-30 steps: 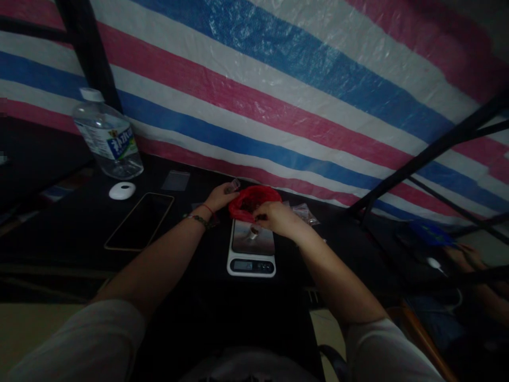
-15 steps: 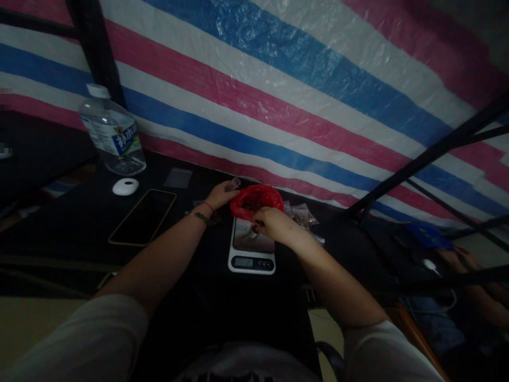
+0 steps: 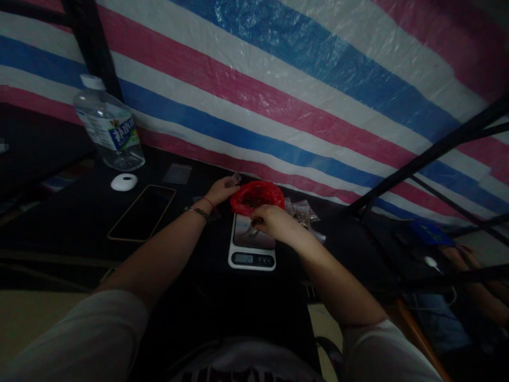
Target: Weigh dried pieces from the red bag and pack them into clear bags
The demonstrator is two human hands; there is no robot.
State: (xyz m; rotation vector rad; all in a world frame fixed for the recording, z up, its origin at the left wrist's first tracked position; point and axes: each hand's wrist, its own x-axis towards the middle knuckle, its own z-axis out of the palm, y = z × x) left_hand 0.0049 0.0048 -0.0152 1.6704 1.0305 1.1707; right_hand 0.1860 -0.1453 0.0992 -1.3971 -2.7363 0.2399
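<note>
My left hand is closed around a small clear plastic bag, just left of a red plastic bag. Dark, loose contents lie inside the red bag, too dim to name. At the red bag's near edge, my right hand hangs over the plate of a white digital kitchen scale. Its fingers are pinched together and curled downward, with something small and dark at the tips that I cannot make out. The scale's display is lit, and its metal plate reflects the fingers.
Several small filled zip bags lie right of the red bag. Leftward are an empty zip bag, a phone, a white round case and a large clear bottle. A striped tarp rises behind; another person's arm shows far right.
The view has shifted slightly. My right hand stays over the scale with its fingers pinched, and my left hand keeps hold of the small clear bag.
</note>
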